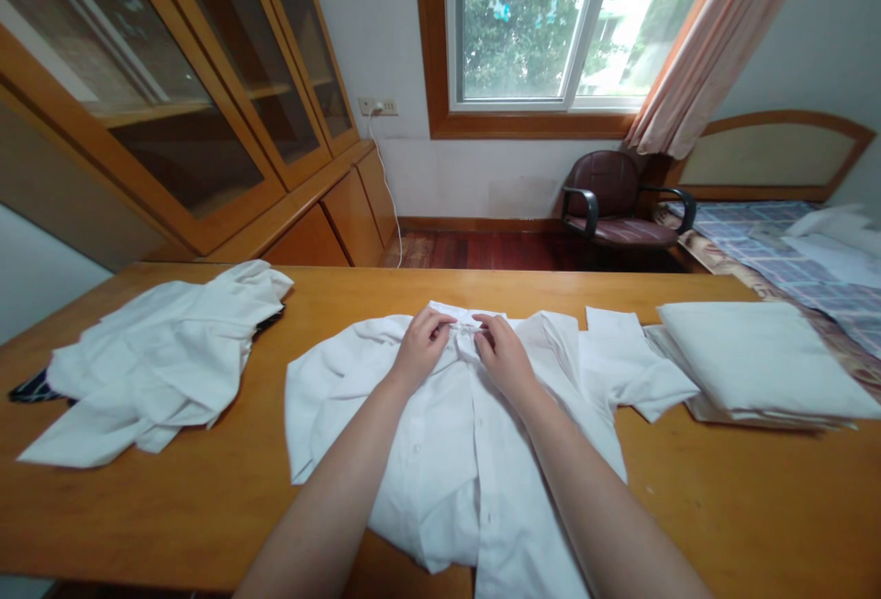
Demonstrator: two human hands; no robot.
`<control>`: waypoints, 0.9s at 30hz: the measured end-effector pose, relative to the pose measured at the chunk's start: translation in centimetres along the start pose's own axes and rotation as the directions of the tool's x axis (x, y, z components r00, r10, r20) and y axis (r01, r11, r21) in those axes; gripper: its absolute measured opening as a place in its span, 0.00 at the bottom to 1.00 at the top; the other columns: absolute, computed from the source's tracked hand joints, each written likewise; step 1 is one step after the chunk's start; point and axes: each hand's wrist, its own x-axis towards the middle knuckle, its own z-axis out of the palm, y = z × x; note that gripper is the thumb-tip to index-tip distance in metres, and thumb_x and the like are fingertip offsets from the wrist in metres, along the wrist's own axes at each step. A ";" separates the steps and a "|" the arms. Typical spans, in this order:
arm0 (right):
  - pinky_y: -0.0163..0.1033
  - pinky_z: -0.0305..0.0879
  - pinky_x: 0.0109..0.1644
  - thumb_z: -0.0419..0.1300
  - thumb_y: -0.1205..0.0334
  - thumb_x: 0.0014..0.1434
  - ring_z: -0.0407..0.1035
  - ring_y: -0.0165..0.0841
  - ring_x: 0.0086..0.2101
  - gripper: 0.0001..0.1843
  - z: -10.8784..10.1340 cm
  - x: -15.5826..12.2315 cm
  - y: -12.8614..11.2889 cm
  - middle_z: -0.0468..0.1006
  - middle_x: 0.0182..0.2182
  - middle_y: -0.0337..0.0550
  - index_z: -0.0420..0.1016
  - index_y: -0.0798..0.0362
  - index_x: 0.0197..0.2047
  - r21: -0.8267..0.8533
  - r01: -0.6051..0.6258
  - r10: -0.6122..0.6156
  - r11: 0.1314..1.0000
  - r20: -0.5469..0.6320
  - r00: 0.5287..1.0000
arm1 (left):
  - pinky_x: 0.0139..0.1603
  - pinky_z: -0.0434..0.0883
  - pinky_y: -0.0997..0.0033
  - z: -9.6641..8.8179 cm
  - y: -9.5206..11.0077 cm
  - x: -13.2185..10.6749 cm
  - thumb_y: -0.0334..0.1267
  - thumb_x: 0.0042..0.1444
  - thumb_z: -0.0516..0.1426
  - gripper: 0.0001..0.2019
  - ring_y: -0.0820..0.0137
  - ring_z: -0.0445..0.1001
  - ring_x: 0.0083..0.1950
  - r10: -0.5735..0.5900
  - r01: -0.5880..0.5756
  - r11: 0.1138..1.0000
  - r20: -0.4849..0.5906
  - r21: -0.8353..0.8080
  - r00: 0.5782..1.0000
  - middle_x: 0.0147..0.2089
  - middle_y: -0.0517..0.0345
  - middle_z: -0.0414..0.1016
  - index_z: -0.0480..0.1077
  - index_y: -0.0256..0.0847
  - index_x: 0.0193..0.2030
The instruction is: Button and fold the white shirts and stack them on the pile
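A white short-sleeved shirt (454, 434) lies front up on the wooden table (206, 507), collar away from me, sleeves spread to both sides. My left hand (421, 347) and my right hand (501, 349) rest side by side just below the collar. Both have their fingers curled and pinched on the shirt's button placket near the top button. My forearms reach across the shirt's lower half.
A crumpled heap of white clothing (161, 360) lies at the table's left, with dark cloth under it. A stack of folded white shirts (757, 360) sits at the right. Beyond the table are a glass-door cabinet (206, 94), an armchair (612, 200) and a bed (812, 250).
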 end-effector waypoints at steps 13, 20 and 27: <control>0.45 0.66 0.51 0.52 0.65 0.62 0.70 0.39 0.44 0.16 -0.1 0.0 -0.2 0.75 0.43 0.50 0.70 0.54 0.53 0.016 -0.042 0.043 0.999 -0.082 0.996 | 0.45 0.69 0.68 0.0 -0.1 0.1 0.32 0.63 0.53 0.08 0.67 0.71 0.44 0.024 -0.024 0.999 -0.034 0.022 0.999 0.41 0.56 0.72 0.74 0.42 0.43; 0.45 0.68 0.49 0.51 0.68 0.60 0.69 0.39 0.42 0.15 -0.3 0.2 -0.4 0.73 0.40 0.49 0.71 0.54 0.49 0.015 -0.027 0.029 1.000 -0.185 0.982 | 0.44 0.71 0.70 0.2 -0.7 0.1 0.29 0.62 0.53 0.09 0.69 0.71 0.45 0.057 -0.054 0.998 -0.104 0.034 0.993 0.42 0.56 0.70 0.73 0.42 0.42; 0.42 0.68 0.45 0.52 0.67 0.60 0.69 0.37 0.39 0.14 -0.4 0.2 -0.6 0.72 0.42 0.49 0.71 0.54 0.48 0.030 -0.006 0.012 1.000 -0.184 0.983 | 0.42 0.72 0.72 0.2 -0.2 0.0 0.31 0.61 0.55 0.07 0.70 0.72 0.45 0.056 -0.058 0.998 -0.074 -0.015 0.996 0.46 0.54 0.70 0.74 0.42 0.43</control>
